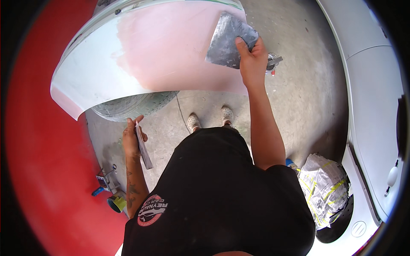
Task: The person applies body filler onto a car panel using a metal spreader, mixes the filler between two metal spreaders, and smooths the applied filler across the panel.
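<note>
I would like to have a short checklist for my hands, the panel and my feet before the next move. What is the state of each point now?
1. Right hand holds the gray sheet: ok, the thumb lies on top.
2. Left hand holds the thin strip: ok, seen nearly edge-on.
3. Gray sheet touches the car panel: cannot tell; it only overlaps it in this view.
4. Panel has one even colour: not ok; a large pink patch adjoins a whitish area.
5. Both shoes on the floor: ok.
</note>
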`<state>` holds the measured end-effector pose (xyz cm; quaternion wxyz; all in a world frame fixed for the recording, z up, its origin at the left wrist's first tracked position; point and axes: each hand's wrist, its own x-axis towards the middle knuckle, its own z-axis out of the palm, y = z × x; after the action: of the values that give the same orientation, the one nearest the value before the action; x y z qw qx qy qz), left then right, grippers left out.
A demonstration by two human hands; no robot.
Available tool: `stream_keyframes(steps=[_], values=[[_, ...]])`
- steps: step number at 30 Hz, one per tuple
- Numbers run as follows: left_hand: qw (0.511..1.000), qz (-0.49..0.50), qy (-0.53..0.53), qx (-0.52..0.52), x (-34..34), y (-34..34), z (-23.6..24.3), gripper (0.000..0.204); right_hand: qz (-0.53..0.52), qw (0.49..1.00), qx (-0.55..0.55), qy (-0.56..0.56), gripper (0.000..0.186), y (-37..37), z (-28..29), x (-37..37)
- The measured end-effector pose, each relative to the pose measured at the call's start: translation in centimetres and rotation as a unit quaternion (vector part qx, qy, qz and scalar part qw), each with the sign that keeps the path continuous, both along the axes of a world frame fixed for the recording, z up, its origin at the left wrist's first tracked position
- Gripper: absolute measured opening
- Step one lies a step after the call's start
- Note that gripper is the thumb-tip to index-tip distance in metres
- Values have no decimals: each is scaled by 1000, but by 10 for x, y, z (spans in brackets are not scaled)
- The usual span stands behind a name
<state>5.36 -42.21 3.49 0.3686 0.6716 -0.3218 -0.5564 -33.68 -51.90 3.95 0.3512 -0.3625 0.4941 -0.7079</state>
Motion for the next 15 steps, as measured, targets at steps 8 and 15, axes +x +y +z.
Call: stream_keyframes(steps=[8,15], values=[[999,-2,15,40,-5,27,-13,53,-55,994,27,87,19,-26,9,0],[999,26,27,28,3,29,-10,49,-75,995,2,59,20,-28,9,6]])
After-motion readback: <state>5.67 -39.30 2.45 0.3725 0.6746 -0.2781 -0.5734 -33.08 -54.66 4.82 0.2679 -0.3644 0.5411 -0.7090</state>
